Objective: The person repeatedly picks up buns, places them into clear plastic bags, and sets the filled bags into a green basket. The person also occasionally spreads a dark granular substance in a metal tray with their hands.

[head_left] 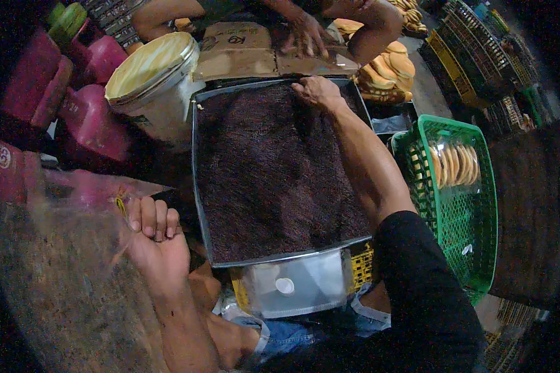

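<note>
A large metal tray [292, 255] in front of me holds a layer of fine dark brown granules [274, 168], which look like chocolate sprinkles. At the tray's far right edge, my right hand [320, 93] reaches in with its fingers curled down. Whatever is in those fingers is hidden. My left hand [157, 233] is raised beside the tray's near left corner, its fingers closed. It grips what looks like a clear plastic bag [84, 202] with a yellow tie [121, 204] showing by the fingers.
Beyond the tray stands a cardboard box [236, 53], with another person's hand [306, 37] over it. A lined bucket [162, 93] and pink containers [96, 121] are left. At right, a green crate [463, 230] holds bagged buns [457, 165]; more buns [389, 71] lie behind.
</note>
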The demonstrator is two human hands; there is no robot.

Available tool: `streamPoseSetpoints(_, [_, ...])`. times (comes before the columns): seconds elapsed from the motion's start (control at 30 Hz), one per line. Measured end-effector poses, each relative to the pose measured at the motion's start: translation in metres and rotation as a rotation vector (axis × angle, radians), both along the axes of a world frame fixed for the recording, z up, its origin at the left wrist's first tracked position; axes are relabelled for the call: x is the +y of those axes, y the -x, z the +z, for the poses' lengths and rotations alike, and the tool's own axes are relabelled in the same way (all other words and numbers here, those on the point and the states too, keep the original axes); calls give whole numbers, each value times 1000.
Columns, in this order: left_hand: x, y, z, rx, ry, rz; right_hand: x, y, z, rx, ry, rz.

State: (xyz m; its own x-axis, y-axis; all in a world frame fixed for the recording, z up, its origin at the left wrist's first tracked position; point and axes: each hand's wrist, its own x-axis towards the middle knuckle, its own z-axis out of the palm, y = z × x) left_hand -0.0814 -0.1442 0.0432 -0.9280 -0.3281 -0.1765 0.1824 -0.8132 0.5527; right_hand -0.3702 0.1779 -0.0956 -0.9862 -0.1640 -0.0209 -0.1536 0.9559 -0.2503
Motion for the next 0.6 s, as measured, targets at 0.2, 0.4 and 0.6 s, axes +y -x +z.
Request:
streamPoseSetpoints(0.2, [6, 2, 8, 80, -61, -71, 17, -1, -37, -163, -32, 34])
streamPoseSetpoints(0.4, [-20, -12, -19, 112, -183, -31, -40, -52, 39, -9, 31, 147])
streamPoseSetpoints(0.6, [-30, -39, -1, 159, -233, 34, -118, -26, 50, 55, -90, 248])
